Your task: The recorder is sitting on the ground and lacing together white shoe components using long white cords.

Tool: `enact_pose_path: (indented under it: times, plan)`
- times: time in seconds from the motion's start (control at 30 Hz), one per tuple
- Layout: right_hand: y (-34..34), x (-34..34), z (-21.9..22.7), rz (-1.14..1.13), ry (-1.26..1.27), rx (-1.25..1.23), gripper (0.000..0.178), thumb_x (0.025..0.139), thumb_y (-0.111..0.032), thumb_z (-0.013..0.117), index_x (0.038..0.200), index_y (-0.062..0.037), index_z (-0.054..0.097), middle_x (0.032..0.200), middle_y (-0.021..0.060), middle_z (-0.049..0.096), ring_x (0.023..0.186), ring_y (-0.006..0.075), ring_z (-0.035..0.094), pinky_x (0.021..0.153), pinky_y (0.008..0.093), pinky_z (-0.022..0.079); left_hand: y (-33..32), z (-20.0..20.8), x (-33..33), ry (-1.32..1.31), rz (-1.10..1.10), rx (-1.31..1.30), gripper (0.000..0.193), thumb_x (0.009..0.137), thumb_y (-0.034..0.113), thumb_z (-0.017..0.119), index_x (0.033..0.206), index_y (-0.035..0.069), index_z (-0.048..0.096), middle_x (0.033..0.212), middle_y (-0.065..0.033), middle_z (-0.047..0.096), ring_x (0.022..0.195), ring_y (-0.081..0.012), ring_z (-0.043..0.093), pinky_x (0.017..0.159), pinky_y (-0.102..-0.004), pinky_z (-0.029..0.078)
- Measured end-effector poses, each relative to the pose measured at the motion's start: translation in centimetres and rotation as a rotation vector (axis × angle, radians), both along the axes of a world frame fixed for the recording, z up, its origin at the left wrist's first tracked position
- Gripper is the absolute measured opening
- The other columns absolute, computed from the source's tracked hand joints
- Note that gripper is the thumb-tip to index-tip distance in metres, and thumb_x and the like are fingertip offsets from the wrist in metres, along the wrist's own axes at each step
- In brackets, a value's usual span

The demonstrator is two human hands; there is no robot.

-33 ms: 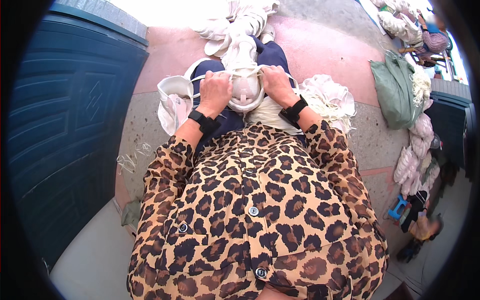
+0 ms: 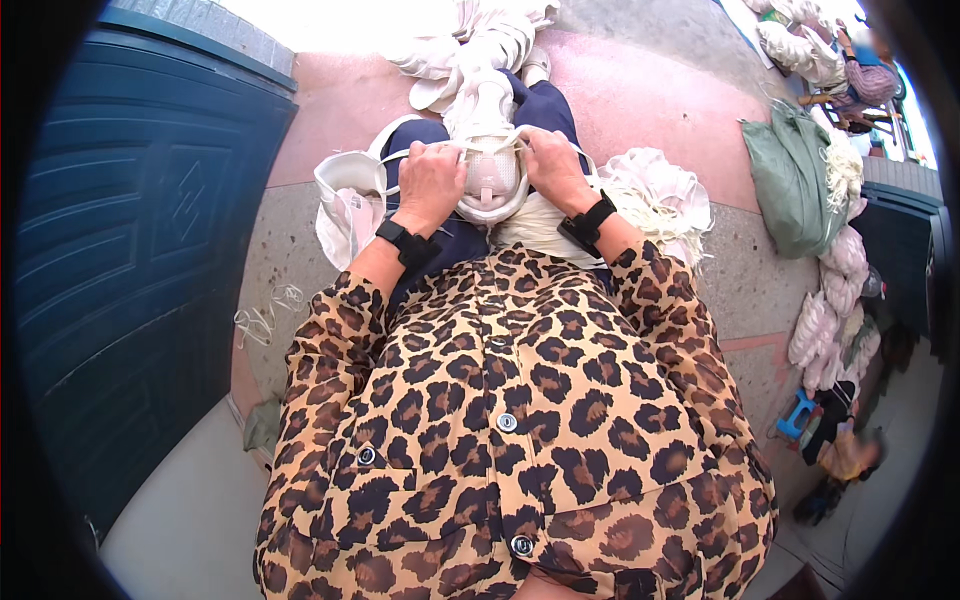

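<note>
Nearest, a leopard-print shirt (image 2: 560, 400). Just beyond, the left grip (image 2: 432, 185) and right grip (image 2: 555, 172) both pinch pale lace (image 2: 470, 146). Between them sits a white-and-pink shoe upper (image 2: 489, 178); even tension would likely suit it. Past both grips, white pieces (image 2: 490, 45) lie heaped.

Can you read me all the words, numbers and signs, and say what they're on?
No words, numbers or signs can be read.
Dark blue door: a raised diamond-like pattern, no readable writing.
White shoe upper between left hand and right hand: any marks are too small to read.
</note>
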State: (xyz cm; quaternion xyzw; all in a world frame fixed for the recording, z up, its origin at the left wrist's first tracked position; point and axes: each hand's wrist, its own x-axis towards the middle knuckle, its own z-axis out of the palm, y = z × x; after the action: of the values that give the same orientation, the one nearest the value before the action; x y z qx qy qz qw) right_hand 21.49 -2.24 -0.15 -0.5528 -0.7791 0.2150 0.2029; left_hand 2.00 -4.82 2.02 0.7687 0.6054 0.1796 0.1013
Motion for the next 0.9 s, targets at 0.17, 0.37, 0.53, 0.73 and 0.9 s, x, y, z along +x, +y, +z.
enact_pose_path:
  times: [0.17, 0.37, 0.53, 0.73, 0.9]
  plan:
    - [-0.2, 0.5, 0.0, -0.134, 0.284, -0.178, 0.017, 0.073, -0.012, 0.060, 0.075, -0.0006, 0.047, 0.068, 0.0161, 0.054, 0.068, 0.0336, 0.055, 0.062, 0.0399, 0.043, 1.8, 2.5, 1.5, -0.048, 0.005, 0.050, 0.018, 0.077, 0.018, 0.057, 0.084, 0.004, 0.064, 0.086, -0.0137, 0.063, 0.080, -0.0286, 0.056, 0.071, -0.0375, 0.045]
    - [-0.3, -0.1, 0.9, -0.116, 0.275, -0.182, 0.021, 0.072, -0.016, 0.063, 0.074, -0.0032, 0.047, 0.065, 0.0140, 0.054, 0.067, 0.0326, 0.055, 0.060, 0.0397, 0.043, 6.7, 1.3, 4.0, 0.011, -0.160, -0.654, 0.020, 0.071, 0.021, 0.060, 0.081, 0.004, 0.066, 0.078, -0.0168, 0.063, 0.077, -0.0298, 0.062, 0.071, -0.0368, 0.048]
    - [-0.4, 0.1, 1.2, -0.054, 0.255, -0.189, 0.018, 0.072, -0.014, 0.063, 0.072, -0.0030, 0.049, 0.068, 0.0138, 0.056, 0.070, 0.0326, 0.055, 0.062, 0.0386, 0.043, 8.2, 0.6, 2.9, -0.424, -0.106, -0.744, 0.013, 0.071, 0.012, 0.062, 0.076, 0.001, 0.060, 0.067, -0.0078, 0.060, 0.054, -0.0109, 0.055, 0.048, -0.0255, 0.043]
    - [0.2, -0.7, 0.5, 0.193, -0.235, 0.091, 0.011, 0.073, -0.013, 0.054, 0.078, -0.0081, 0.062, 0.077, 0.0089, 0.059, 0.082, 0.0236, 0.055, 0.068, 0.0352, 0.042, 8.7, 2.3, 2.3, -0.903, 0.075, -1.031, 0.012, 0.078, 0.006, 0.060, 0.087, 0.003, 0.054, 0.068, -0.0043, 0.060, 0.046, -0.0023, 0.048, 0.035, -0.0149, 0.035]
    - [0.5, -2.5, 3.1, 0.265, -0.632, 0.164, 0.010, 0.071, -0.012, 0.054, 0.072, -0.0124, 0.064, 0.087, 0.0043, 0.056, 0.092, 0.0177, 0.048, 0.074, 0.0311, 0.035, 10.0, 3.7, 2.2, -0.965, 0.042, -0.976, 0.021, 0.080, 0.008, 0.060, 0.097, 0.001, 0.050, 0.069, -0.0057, 0.060, 0.043, -0.0025, 0.047, 0.034, -0.0142, 0.035]
